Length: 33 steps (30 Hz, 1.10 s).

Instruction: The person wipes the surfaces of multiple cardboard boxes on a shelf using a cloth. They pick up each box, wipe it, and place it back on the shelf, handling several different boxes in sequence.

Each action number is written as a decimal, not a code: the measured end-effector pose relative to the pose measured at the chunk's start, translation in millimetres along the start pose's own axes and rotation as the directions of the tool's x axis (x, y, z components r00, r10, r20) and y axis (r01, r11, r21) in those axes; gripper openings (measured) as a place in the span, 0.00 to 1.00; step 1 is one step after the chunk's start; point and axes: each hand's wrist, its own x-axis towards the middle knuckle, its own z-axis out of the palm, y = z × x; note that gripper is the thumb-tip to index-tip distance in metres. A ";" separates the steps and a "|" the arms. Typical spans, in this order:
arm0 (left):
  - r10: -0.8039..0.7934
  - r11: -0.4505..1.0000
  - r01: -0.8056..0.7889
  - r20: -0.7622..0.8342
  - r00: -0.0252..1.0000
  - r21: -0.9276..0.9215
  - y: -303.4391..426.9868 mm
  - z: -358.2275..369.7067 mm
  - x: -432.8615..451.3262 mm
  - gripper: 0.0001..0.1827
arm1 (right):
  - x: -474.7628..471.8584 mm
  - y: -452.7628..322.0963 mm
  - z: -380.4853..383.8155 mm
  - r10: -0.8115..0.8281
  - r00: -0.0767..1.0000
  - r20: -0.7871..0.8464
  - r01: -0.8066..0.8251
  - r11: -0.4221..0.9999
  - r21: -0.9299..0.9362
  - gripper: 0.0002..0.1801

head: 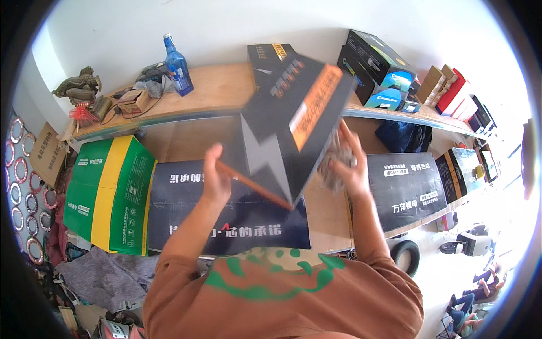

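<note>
Between my two hands is a tilted black cardboard box [271, 106] with a grey lightning bolt and an orange printed panel, slightly blurred. It hangs above a dark blue carton [228, 212] on the lower shelf. My left hand [217, 173] grips its lower left corner, where an orange-brown edge shows. At the right side, my right hand [351, 165] supports the box and also holds a crumpled grey rag [336, 167]. The fingers of my right hand are partly hidden behind the box. A similar black box [264, 53] stands behind on the upper wooden shelf [211, 84].
Left stands a green and yellow carton [101, 195]; right, a black carton [404, 186]. The upper shelf carries a blue glass bottle [178, 68], a fish-shaped ornament [78, 87] and stacked black boxes [377, 72]. A tyre [405, 257] is below right. People sit farther off.
</note>
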 end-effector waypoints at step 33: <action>0.454 0.188 -0.698 0.569 0.686 0.691 -53.0 49.0 251.4 0.39 | 216.9 103.5 -3.8 0.344 0.918 0.197 -0.278 0.913 -0.300 0.45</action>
